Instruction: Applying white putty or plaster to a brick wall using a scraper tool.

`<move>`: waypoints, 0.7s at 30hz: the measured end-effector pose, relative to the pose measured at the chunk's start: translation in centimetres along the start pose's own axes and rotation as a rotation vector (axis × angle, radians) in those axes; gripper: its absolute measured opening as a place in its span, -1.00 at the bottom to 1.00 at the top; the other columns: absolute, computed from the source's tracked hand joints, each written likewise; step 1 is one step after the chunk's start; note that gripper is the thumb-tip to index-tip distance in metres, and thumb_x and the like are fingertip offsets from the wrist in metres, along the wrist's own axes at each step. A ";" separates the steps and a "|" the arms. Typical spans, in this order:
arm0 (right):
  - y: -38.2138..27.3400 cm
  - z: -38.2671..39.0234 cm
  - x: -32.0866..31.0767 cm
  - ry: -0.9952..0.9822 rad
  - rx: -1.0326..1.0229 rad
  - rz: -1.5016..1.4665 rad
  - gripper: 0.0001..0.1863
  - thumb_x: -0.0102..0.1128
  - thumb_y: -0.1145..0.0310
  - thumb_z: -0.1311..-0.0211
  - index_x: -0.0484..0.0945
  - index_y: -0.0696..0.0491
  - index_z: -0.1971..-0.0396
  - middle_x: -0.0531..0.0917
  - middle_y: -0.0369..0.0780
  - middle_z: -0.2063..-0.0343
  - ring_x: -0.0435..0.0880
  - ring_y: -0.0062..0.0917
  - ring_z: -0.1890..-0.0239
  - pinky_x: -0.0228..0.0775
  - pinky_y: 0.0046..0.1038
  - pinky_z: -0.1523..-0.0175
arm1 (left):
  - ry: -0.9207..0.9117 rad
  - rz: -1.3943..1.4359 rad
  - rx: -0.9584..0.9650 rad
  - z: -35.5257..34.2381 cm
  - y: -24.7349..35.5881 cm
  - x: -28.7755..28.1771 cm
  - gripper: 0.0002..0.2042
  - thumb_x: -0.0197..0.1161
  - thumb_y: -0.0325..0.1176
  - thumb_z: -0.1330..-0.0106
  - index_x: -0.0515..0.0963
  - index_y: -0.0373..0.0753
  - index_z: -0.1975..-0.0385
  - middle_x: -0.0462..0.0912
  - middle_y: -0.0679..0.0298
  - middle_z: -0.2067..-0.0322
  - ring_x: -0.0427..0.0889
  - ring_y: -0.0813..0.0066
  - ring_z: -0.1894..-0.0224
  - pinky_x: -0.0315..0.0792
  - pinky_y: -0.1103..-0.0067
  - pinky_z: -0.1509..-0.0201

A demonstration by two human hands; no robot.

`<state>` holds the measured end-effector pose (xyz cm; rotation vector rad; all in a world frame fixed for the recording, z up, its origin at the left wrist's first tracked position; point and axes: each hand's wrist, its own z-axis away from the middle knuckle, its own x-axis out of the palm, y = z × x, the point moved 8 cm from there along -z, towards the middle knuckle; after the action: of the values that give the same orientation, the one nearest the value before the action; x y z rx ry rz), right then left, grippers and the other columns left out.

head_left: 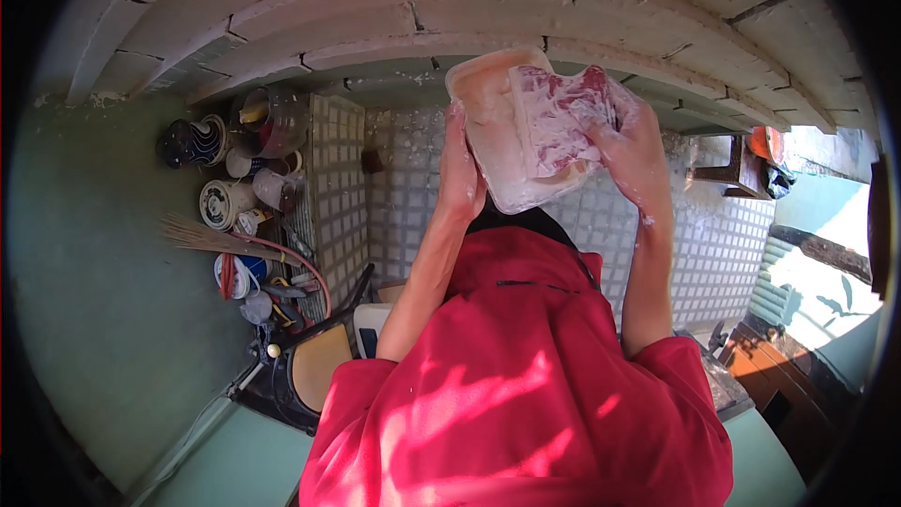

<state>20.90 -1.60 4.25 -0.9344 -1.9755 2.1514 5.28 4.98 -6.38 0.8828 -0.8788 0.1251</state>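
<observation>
In front of my chest I hold a shallow rectangular plastic tub (490, 145), tilted, its inside coated with pale pinkish-white paste. My left hand (460, 174) grips the tub by its left side, with the thumb along the rim. My right hand (633, 150) is closed on a flat red piece (568, 117) thickly smeared with white paste, lying over the tub's right part. Whether it is a spreader or a folded cloth I cannot tell. White smears mark the right hand and wrist.
A block wall (450, 0) with open joints rises just beyond the tub. Buckets (225, 205), a twig broom (211, 233) and a hose (314, 272) crowd the left. A chair (319, 366) stands at lower left. A wooden bench (732, 164) is at right, above the tiled floor (699, 244).
</observation>
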 end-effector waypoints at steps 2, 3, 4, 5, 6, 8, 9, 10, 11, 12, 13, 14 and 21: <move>0.6 -0.5 -0.1 -0.055 0.021 0.049 -0.71 0.06 0.47 0.02 0.52 0.25 0.25 0.63 0.01 0.41 0.60 -0.18 0.36 0.40 -0.39 0.13 | -0.003 0.003 -0.016 -0.2 -0.5 1.3 -0.45 -0.31 0.04 -0.48 0.11 -0.24 -0.29 0.32 0.18 -0.21 0.37 0.38 -0.22 0.26 0.42 -0.31; 0.5 -0.6 -0.2 -0.057 0.021 0.044 -0.71 0.06 0.47 0.02 0.52 0.25 0.25 0.63 0.01 0.41 0.60 -0.18 0.36 0.40 -0.39 0.13 | -0.006 0.010 -0.030 -0.3 -0.8 1.7 -0.46 -0.31 0.02 -0.49 0.12 -0.25 -0.28 0.33 0.19 -0.20 0.37 0.40 -0.21 0.26 0.43 -0.30; 0.3 -0.7 -0.3 -0.052 0.010 0.090 -0.70 0.07 0.47 0.02 0.53 0.24 0.24 0.63 0.04 0.39 0.59 -0.09 0.32 0.40 -0.36 0.13 | -0.003 0.007 -0.029 -0.5 -1.1 2.0 -0.46 -0.31 0.02 -0.49 0.12 -0.25 -0.28 0.33 0.19 -0.20 0.37 0.40 -0.21 0.26 0.43 -0.30; 0.1 -0.8 -0.5 -0.047 -0.002 0.136 -0.69 0.08 0.46 0.02 0.53 0.24 0.23 0.62 0.07 0.38 0.57 0.00 0.28 0.41 -0.33 0.12 | 0.003 0.006 -0.011 -0.7 -1.3 2.1 -0.47 -0.31 0.03 -0.49 0.16 -0.24 -0.27 0.35 0.21 -0.19 0.39 0.38 -0.19 0.30 0.42 -0.28; 0.4 -0.8 -0.5 -0.046 0.001 0.132 -0.69 0.08 0.46 0.02 0.53 0.24 0.23 0.62 0.07 0.38 0.57 0.00 0.28 0.41 -0.33 0.12 | 0.009 0.003 0.002 -0.8 -1.5 1.8 -0.47 -0.31 0.03 -0.48 0.19 -0.23 -0.26 0.38 0.22 -0.17 0.42 0.37 -0.17 0.34 0.40 -0.26; 0.9 -0.7 -0.4 -0.025 -0.022 0.172 -0.68 0.10 0.47 0.04 0.54 0.24 0.22 0.62 0.09 0.36 0.56 0.04 0.21 0.40 -0.27 0.11 | 0.015 -0.009 0.008 -1.1 -2.5 0.8 -0.47 -0.30 0.03 -0.48 0.19 -0.24 -0.26 0.38 0.22 -0.17 0.42 0.38 -0.17 0.34 0.40 -0.26; 1.4 -0.8 -0.6 -0.026 -0.022 0.170 -0.68 0.10 0.47 0.04 0.54 0.24 0.22 0.62 0.09 0.36 0.56 0.04 0.21 0.40 -0.27 0.11 | 0.018 -0.013 0.018 -1.4 -2.7 1.0 -0.47 -0.30 0.02 -0.49 0.19 -0.25 -0.26 0.38 0.22 -0.17 0.42 0.38 -0.17 0.33 0.40 -0.26; 1.7 -0.8 -1.1 0.027 -0.067 0.278 -0.67 0.10 0.47 0.05 0.54 0.24 0.21 0.62 0.09 0.35 0.55 0.06 0.21 0.40 -0.25 0.10 | 0.020 -0.015 0.019 -1.5 -3.0 1.3 -0.47 -0.30 0.02 -0.49 0.19 -0.25 -0.26 0.38 0.22 -0.17 0.42 0.38 -0.17 0.33 0.40 -0.26; 1.9 -0.8 -1.5 0.081 -0.112 0.385 -0.66 0.10 0.48 0.06 0.54 0.23 0.20 0.61 0.10 0.35 0.53 0.07 0.21 0.39 -0.23 0.09 | 0.036 -0.024 0.019 -1.6 -3.1 1.5 -0.46 -0.30 0.02 -0.49 0.19 -0.25 -0.26 0.37 0.21 -0.17 0.42 0.38 -0.17 0.33 0.40 -0.26; 2.7 -0.7 -1.3 0.085 -0.109 0.381 -0.66 0.10 0.48 0.06 0.54 0.23 0.20 0.61 0.10 0.35 0.53 0.07 0.21 0.39 -0.23 0.09 | 0.049 -0.037 0.015 -1.7 -3.1 1.4 -0.46 -0.30 0.02 -0.49 0.19 -0.26 -0.26 0.37 0.21 -0.18 0.42 0.38 -0.17 0.33 0.40 -0.26; 3.4 -0.7 -1.0 0.087 -0.108 0.363 -0.66 0.10 0.48 0.06 0.54 0.23 0.20 0.61 0.10 0.35 0.52 0.08 0.21 0.40 -0.23 0.09 | 0.048 -0.043 0.013 -1.8 -3.1 1.4 -0.46 -0.30 0.02 -0.49 0.19 -0.26 -0.26 0.37 0.21 -0.18 0.42 0.38 -0.17 0.33 0.40 -0.26; 3.8 -0.7 -0.9 0.089 -0.108 0.346 -0.66 0.09 0.49 0.07 0.55 0.23 0.20 0.61 0.11 0.36 0.51 0.09 0.21 0.40 -0.23 0.09 | 0.047 -0.048 0.001 -1.8 -3.1 1.2 -0.46 -0.30 0.02 -0.49 0.19 -0.26 -0.26 0.37 0.21 -0.18 0.42 0.37 -0.17 0.32 0.40 -0.27; 2.5 -1.2 -1.1 0.035 -0.034 0.056 -0.65 0.06 0.49 0.09 0.55 0.25 0.22 0.60 0.12 0.40 0.51 0.10 0.25 0.41 -0.23 0.11 | -0.019 -0.053 -0.028 -1.7 -3.1 1.7 -0.55 -0.26 -0.10 -0.49 0.11 -0.15 -0.29 0.29 0.26 -0.21 0.30 0.44 -0.26 0.19 0.43 -0.34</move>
<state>23.21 -1.40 2.40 -1.0373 -1.9993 2.1206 8.81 3.76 -7.64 0.8820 -0.8724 0.0579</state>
